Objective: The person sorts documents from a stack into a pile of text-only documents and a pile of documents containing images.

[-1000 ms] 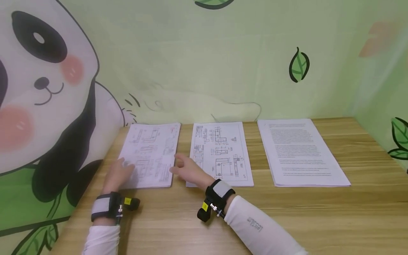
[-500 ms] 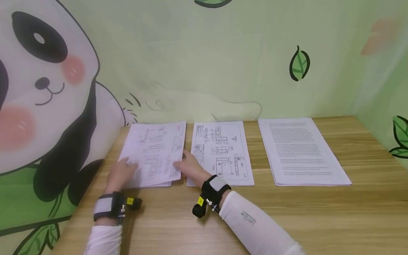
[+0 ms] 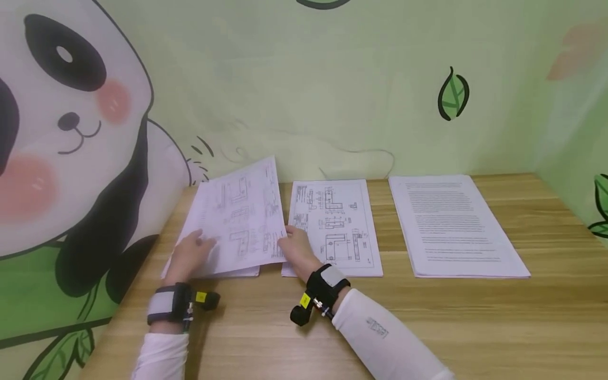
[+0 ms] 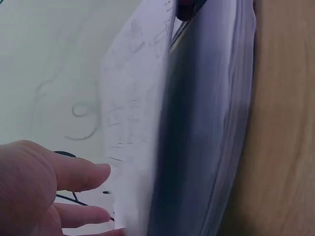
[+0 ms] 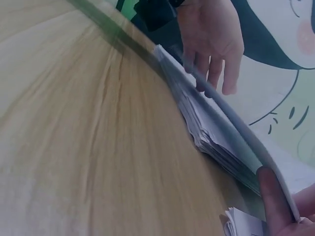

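Observation:
My right hand (image 3: 300,248) pinches the right edge of a printed sheet (image 3: 249,206) with technical drawings, near its lower corner. The right side of the sheet is raised and tilted; its left side stays low over the left paper stack (image 4: 211,128). In the right wrist view, a finger (image 5: 274,199) shows on the underside of the sheet. My left hand (image 3: 189,257) is by the sheet's left edge, its fingers (image 5: 230,73) extended and gripping nothing. Between sheet and stack a dark gap shows in the left wrist view.
A second stack of drawings (image 3: 351,224) lies just right of the right hand, partly behind it. Farther right is a stack of text pages (image 3: 446,227). All rest on a wooden table (image 3: 266,327) against a green printed backdrop (image 3: 332,95).
My right hand has taken hold of the sheet's right edge and lifted it, shifting right with it. The sheet's far corner has risen above the table's back edge. The left hand stays near the left edge.

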Demonstrator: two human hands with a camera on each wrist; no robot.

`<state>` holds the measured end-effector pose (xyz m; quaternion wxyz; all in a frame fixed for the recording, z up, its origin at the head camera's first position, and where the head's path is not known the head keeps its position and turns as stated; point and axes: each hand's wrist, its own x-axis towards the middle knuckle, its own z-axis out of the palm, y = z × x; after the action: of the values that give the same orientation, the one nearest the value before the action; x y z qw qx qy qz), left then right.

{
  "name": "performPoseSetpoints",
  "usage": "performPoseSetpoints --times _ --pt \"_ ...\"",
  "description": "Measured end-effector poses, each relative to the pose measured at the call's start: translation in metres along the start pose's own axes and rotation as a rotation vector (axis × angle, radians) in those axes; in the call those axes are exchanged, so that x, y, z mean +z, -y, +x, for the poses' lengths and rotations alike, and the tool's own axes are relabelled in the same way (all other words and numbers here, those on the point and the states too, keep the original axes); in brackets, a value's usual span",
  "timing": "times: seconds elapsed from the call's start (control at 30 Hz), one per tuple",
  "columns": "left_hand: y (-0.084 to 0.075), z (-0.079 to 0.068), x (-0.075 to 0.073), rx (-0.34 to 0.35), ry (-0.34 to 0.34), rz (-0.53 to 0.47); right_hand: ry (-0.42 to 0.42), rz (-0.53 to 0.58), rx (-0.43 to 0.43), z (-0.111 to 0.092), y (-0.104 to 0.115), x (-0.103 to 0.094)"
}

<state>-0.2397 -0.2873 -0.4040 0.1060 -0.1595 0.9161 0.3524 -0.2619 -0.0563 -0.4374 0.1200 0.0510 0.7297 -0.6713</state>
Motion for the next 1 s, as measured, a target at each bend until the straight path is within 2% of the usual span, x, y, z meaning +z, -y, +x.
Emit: performPoseSetpoints --times 0.17,0.4,0.6,0.7,0.77,0.87,0.93,1.0 --pt "-0.008 -0.003 0.000 0.019 -0.007 -0.113 -0.001 0.046 0.025 -0.002 0.002 -0.015" --pt "-0.016 -0.007 0.003 0.105 -0.028 -0.288 0.020 0.106 0.021 -0.010 0.008 -0.038" --pt "-0.025 -0.010 0.014 0.159 -0.008 -0.409 0.071 0.171 -0.025 -0.016 0.011 -0.060" --pt "-0.033 -0.014 0.022 0.184 0.018 -0.440 0.066 0.160 -0.045 -0.018 0.013 -0.073" --pt "-0.039 -0.017 0.029 0.231 0.036 -0.470 0.053 0.137 -0.052 -0.019 0.014 -0.083" --pt "-0.048 -0.021 0.041 0.343 0.062 -0.507 0.032 0.100 -0.065 -0.020 0.013 -0.098" --pt "-0.053 -0.023 0.048 0.428 0.095 -0.541 0.027 0.076 -0.076 -0.022 0.011 -0.107" --pt "-0.056 -0.024 0.054 0.482 0.137 -0.558 0.023 0.054 -0.088 -0.023 0.008 -0.115"
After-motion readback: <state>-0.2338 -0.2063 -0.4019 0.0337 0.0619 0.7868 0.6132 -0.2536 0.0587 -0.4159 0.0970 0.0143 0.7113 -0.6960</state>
